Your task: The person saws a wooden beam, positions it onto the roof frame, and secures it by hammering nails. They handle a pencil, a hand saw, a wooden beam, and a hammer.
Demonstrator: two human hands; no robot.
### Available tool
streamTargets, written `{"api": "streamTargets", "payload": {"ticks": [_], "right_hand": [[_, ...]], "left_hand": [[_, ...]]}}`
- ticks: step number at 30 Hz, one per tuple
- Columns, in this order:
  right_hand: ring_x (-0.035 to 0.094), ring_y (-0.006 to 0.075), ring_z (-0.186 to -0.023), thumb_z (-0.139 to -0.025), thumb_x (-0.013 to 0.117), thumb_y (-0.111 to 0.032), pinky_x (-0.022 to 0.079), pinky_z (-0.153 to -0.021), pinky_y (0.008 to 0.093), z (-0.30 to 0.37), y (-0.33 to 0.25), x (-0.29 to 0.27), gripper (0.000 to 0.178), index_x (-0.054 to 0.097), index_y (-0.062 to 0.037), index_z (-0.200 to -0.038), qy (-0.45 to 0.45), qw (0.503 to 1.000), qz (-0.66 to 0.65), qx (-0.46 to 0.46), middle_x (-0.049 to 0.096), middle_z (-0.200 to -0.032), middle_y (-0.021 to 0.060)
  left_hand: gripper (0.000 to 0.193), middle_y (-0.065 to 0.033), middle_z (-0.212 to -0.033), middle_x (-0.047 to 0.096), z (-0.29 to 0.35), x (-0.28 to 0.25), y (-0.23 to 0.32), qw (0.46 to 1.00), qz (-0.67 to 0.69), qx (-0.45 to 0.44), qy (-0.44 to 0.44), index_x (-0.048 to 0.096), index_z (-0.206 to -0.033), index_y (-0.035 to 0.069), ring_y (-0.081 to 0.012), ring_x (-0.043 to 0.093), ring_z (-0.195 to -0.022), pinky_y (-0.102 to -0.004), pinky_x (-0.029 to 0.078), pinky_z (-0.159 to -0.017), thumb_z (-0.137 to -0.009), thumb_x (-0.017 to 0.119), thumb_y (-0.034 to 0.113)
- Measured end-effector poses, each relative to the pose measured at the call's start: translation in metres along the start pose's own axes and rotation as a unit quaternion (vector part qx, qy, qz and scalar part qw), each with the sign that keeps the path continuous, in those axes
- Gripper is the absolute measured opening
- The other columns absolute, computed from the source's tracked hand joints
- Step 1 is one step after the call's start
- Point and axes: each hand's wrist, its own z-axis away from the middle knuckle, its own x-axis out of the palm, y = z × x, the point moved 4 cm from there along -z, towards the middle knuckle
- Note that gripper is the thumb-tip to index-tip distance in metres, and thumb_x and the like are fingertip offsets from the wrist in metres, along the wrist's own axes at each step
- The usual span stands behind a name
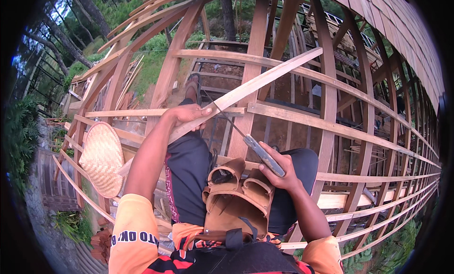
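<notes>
Trees [71, 42] and green undergrowth stand beyond an open timber roof frame, with shingles [373, 18] laid along its upper right corner. Broad rafters [255, 51] run away from the person, and thin battens [350, 129] cross them in curved-looking rows, the bare ground showing below. The person sits on the frame in dark trousers [189, 167], a brown tool pouch [236, 210] at the waist; a woven conical hat [101, 159] is at the frame's left edge.

A pale wooden strip [269, 80] lies aslant over the frame, its long axis going from near the hat, under the left forearm, up toward the shingled corner. The left hand [189, 114] pinches it below its middle, thumb on top and fingers curled beneath. The right hand [279, 167] is wrapped around the handle of a saw [263, 154], on the body side of the strip and to its right.

The thin blade [229, 119] points away and leftward from the right hand, crossing the strip at close to a right angle just beyond the left thumb. The left hand is thus the nearer one to that crossing; whether the teeth touch the wood cannot be told.
</notes>
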Motion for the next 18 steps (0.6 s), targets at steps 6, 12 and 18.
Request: {"api": "streamTargets", "payload": {"ticks": [6, 12, 18], "right_hand": [[0.074, 0.0191, -0.081, -0.083, 0.071, -0.002, 0.055, -0.075, 0.0271, -0.007, -0.004, 0.005, 0.061, 0.053, 0.003, -0.141, 0.01, 1.0, -0.019, -0.022, 0.07, -0.116, 0.0221], [0.066, 0.0097, -0.079, -0.084, 0.07, -0.003, 0.052, -0.078, 0.025, -0.017, -0.012, 0.014, 0.062, 0.051, 0.004, -0.143, 0.007, 0.999, -0.042, 0.011, 0.072, -0.101, 0.0153], [0.072, 0.0123, -0.074, -0.086, 0.071, -0.005, 0.054, -0.071, 0.026, -0.017, -0.023, 0.019, 0.062, 0.051, 0.0018, -0.144, 0.043, 0.998, -0.038, -0.012, 0.072, -0.089, 0.0193]], "left_hand": [[0.07, -0.0154, -0.084, 0.073, 0.008, 0.008, -0.002, 0.985, 0.168, -0.027, -0.028, 0.066, -0.098, 0.0, -0.0167, 0.069, -0.06, -0.0289, 0.06, -0.053, -0.095, 0.052, 0.068], [0.07, -0.0145, -0.082, 0.072, 0.016, 0.008, 0.023, 0.995, 0.056, -0.034, 0.078, 0.065, -0.108, -0.004, -0.0186, 0.071, -0.062, -0.0303, 0.06, -0.057, -0.1, 0.046, 0.063], [0.072, -0.0109, -0.066, 0.062, 0.014, 0.019, 0.029, 0.96, -0.151, -0.022, 0.235, 0.066, -0.102, -0.005, -0.0181, 0.063, -0.05, -0.0318, 0.052, -0.05, -0.104, 0.038, 0.061]]}}
